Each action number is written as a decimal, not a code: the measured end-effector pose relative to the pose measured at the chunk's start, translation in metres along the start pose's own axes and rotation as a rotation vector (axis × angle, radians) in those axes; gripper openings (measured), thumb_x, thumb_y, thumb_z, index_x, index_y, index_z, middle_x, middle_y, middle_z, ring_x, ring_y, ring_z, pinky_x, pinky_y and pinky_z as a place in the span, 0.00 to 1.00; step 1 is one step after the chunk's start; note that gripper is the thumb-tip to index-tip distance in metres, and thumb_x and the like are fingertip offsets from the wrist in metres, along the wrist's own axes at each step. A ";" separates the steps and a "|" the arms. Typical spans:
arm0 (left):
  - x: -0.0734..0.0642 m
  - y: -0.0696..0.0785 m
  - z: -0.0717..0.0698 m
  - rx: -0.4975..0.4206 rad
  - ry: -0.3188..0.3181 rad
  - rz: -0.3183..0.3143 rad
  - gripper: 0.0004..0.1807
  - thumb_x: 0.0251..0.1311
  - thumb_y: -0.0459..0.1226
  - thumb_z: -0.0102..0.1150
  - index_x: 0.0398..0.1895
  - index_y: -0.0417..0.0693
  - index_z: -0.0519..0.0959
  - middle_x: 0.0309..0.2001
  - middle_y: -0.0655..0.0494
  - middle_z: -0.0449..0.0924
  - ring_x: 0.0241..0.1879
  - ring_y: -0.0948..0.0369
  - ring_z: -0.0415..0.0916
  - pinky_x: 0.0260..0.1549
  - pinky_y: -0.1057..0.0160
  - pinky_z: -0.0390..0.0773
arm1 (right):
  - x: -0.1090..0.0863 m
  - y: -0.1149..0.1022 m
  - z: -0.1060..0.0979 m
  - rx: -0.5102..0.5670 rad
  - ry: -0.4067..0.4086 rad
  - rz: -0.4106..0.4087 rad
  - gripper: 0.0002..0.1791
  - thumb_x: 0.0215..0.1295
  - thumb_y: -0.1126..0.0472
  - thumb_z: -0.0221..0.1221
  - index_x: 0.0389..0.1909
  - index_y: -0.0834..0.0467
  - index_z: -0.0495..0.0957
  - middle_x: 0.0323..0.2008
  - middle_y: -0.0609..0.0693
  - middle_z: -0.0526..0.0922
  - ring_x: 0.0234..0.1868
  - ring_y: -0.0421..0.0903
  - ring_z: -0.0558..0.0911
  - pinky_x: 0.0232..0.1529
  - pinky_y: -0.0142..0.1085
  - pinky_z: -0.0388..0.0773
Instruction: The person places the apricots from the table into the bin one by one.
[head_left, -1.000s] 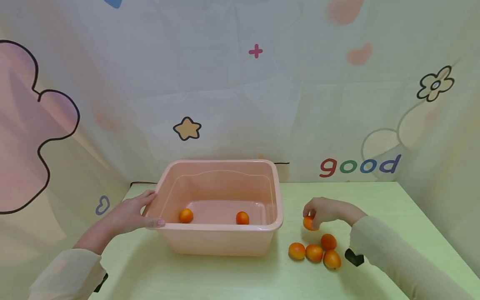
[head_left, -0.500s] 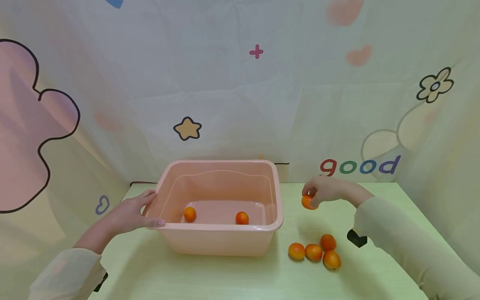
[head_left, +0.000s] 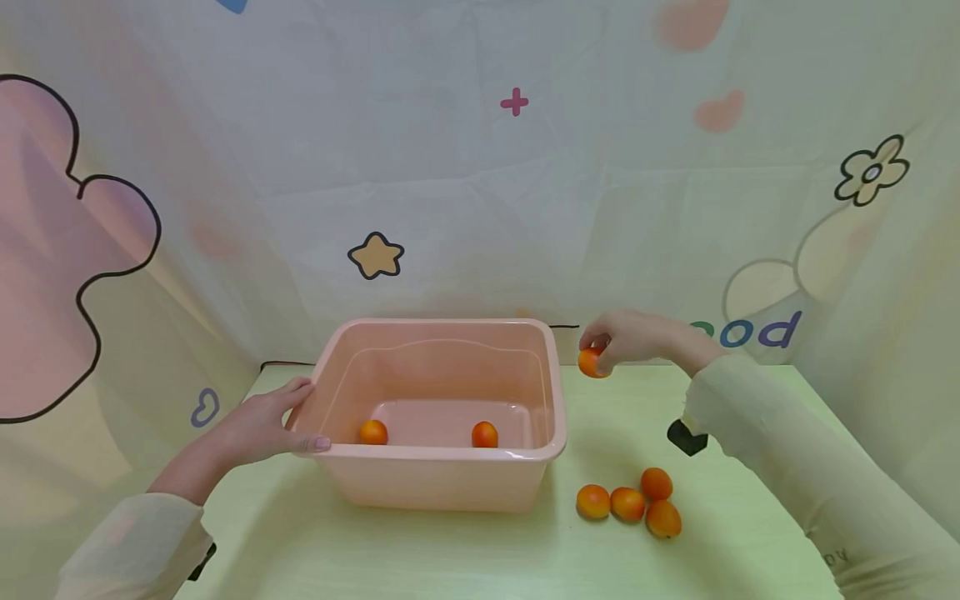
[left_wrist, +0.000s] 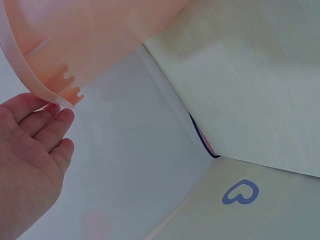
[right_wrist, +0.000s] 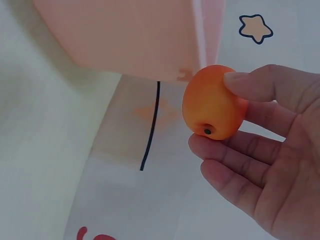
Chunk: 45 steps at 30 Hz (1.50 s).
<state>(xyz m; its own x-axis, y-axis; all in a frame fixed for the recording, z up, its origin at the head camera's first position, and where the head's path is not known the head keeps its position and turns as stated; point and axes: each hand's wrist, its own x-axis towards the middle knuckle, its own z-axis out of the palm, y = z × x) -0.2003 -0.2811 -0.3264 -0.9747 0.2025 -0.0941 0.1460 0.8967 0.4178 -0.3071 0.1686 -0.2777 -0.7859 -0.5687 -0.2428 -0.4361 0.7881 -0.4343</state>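
Note:
A pink plastic basin [head_left: 435, 479] stands on the table, its rim at the left held by my left hand [head_left: 258, 429], thumb over the front corner. In the left wrist view the fingers [left_wrist: 47, 135] curl under that rim. Two orange fruits lie inside, one at the left [head_left: 373, 432] and another at the right [head_left: 484, 434]. Off the basin's right side, above the table, my right hand [head_left: 637, 337] pinches a smooth orange fruit [right_wrist: 212, 102] between thumb and fingers. A small dark stem spot shows on it.
Several more orange fruits [head_left: 628, 504] sit grouped on the pale green table [head_left: 450, 558], right of the basin. A printed cloth [head_left: 465, 192] hangs behind the table and along both sides.
My right hand has lifted the orange fruit from near the table and carried it up, then left toward the basin. The left fruit in the basin rolled slightly right and back. My left hand stayed put.

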 end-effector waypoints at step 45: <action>0.002 -0.005 0.001 -0.022 0.000 -0.034 0.57 0.36 0.63 0.60 0.67 0.43 0.50 0.64 0.38 0.56 0.56 0.39 0.62 0.43 0.39 0.71 | 0.095 -0.094 0.014 0.010 -0.006 0.023 0.16 0.48 0.68 0.54 0.40 0.53 0.79 0.42 0.47 0.76 0.43 0.47 0.71 0.42 0.37 0.74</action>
<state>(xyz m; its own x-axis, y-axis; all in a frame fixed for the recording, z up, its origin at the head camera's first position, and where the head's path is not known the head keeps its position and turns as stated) -0.2030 -0.2850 -0.3297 -0.9791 0.1719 -0.1087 0.1088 0.8944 0.4338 -0.3344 0.0369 -0.2724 -0.7928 -0.5520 -0.2582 -0.4138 0.7986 -0.4370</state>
